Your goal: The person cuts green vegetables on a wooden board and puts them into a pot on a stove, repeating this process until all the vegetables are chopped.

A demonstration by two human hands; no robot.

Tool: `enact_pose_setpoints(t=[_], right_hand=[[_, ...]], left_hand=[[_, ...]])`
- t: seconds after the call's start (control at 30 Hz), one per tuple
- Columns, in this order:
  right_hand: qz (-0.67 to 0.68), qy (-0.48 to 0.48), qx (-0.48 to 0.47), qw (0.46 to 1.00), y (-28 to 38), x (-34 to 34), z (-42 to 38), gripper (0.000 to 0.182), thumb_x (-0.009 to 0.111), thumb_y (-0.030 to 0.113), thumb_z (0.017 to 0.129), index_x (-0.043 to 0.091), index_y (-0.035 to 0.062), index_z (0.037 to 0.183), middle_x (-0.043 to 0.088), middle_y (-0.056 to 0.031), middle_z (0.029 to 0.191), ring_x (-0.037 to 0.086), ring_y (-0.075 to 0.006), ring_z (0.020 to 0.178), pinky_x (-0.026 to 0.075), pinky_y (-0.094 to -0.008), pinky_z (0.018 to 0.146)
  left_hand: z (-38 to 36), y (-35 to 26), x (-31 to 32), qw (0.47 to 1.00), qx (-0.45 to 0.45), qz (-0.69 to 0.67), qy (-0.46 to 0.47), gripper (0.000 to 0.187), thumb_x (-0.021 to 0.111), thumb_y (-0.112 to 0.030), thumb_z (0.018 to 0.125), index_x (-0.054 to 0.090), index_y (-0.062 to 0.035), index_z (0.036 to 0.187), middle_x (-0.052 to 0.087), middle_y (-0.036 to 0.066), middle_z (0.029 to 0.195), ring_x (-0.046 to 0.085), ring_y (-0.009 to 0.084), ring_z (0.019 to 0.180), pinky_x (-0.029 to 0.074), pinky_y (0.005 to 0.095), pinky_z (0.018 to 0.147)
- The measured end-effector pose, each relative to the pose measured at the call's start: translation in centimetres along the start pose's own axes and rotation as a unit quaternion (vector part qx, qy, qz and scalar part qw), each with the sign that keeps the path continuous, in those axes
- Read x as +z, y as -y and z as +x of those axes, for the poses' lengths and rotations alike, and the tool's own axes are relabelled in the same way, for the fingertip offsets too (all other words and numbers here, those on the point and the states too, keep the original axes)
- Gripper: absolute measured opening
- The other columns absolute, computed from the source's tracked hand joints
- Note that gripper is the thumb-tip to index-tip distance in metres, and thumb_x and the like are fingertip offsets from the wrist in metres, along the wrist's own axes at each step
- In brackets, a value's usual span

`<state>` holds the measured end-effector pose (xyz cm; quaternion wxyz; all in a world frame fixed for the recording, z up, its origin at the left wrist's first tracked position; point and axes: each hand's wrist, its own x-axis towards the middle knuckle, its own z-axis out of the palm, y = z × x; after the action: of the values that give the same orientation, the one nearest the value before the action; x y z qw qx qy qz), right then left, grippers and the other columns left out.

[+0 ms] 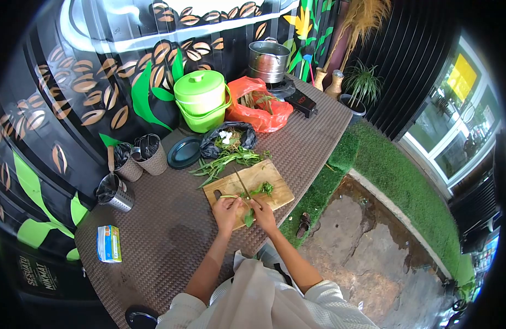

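A wooden cutting board [279, 190] lies near the table's edge in front of me. My right hand [262, 214] is closed around a knife, whose thin dark blade [241, 182] points away from me over the board. Pinched in the fingers of my left hand [226, 213] is a pale green vegetable stalk [230, 196]. A green leaf [248, 218] hangs between the two hands. Cut greens [264, 189] rest on the board just beyond my right hand. Long leafy greens [225, 163] are spread on the table past the board.
Behind the greens sit a black plastic bag [208, 148], an orange bag [269, 122], a green lidded container [201, 96] and a metal pot [268, 61] on a portable stove [301, 103]. To the left are a dark plate [184, 153], utensil holders [152, 156] and a tissue pack [108, 244].
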<state>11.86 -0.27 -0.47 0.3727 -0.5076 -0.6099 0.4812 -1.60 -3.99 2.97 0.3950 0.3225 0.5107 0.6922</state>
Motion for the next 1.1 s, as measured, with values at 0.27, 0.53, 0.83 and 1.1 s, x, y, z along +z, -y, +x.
enact_pose_setpoints(t=[0.27,0.53,0.83,1.1], right_hand=[[0.048,0.131,0.089,0.986,4.8,-2.6,2.3,0.049,0.053,0.045,0.091,0.064,-0.002,0.082,0.051,-0.0016,0.055,0.047,-0.0111,0.046,0.04,-0.0267,0.046],[0.031,-0.023,-0.099,0.994,6.5,-3.6,1.6,0.036,0.049,0.039,0.095,0.056,0.0039,0.098,0.046,0.0005,0.057,0.041,-0.0077,0.044,0.031,-0.0232,0.039],[0.247,0.061,0.058,0.965,6.2,-0.3,-3.4,0.033,0.044,0.035,0.098,0.055,0.0054,0.105,0.039,0.0008,0.051,0.035,-0.0079,0.04,0.026,-0.0231,0.037],[0.296,0.055,0.069,0.951,6.9,-0.4,-3.0,0.038,0.045,0.034,0.098,0.052,0.0053,0.123,0.038,0.0021,0.051,0.033,-0.0071,0.041,0.028,-0.0218,0.039]], left_hand=[[0.6,-1.2,-1.1,0.994,-0.077,-0.076,-0.02,0.019,0.064,-0.001,0.084,0.057,0.0079,0.1,0.063,0.015,0.092,0.066,0.0204,0.082,0.056,0.0298,0.075],[0.5,-1.7,-1.0,0.989,-0.109,-0.097,-0.04,0.02,0.061,-0.005,0.087,0.056,0.009,0.102,0.061,0.017,0.097,0.064,0.0236,0.09,0.055,0.0319,0.083],[0.3,-0.4,1.1,0.946,-0.151,-0.283,-0.033,0.017,0.065,-0.007,0.086,0.061,0.0005,0.1,0.065,0.008,0.096,0.063,0.017,0.093,0.051,0.0258,0.082],[-0.1,0.5,2.0,0.938,-0.17,-0.3,-0.028,0.017,0.066,-0.003,0.084,0.063,0.001,0.101,0.066,0.009,0.095,0.064,0.0161,0.089,0.051,0.0251,0.076]])
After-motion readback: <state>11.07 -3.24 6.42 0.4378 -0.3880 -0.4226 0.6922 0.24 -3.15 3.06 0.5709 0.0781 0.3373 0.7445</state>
